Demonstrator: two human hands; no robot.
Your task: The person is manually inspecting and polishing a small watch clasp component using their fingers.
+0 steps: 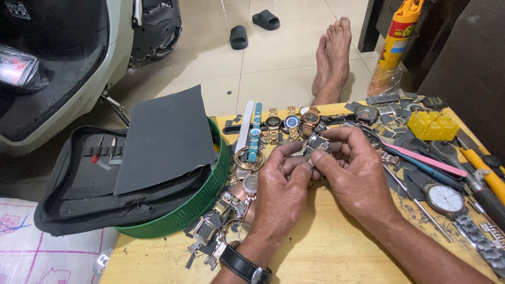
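Note:
Over a low yellow wooden table (326, 247), both my hands meet around a small metal watch with a link bracelet (317, 143). My left hand (281, 184), with a black-strapped watch on its wrist, pinches the piece from the near side. From the right, my right hand (355, 171) grips it, fingers curled over the bracelet. Most of the watch is hidden by my fingers. A row of wristwatches (281, 123) lies just beyond my hands.
A green mesh basket (202, 200) holds an open black tool case (79, 179) under a dark sandpaper sheet (163, 137). Right: yellow block (433, 126), pink tweezers (421, 160), white-dial watch (444, 199), screwdrivers, orange spray can (394, 47). Bare feet (331, 58) and a scooter (63, 58) lie beyond.

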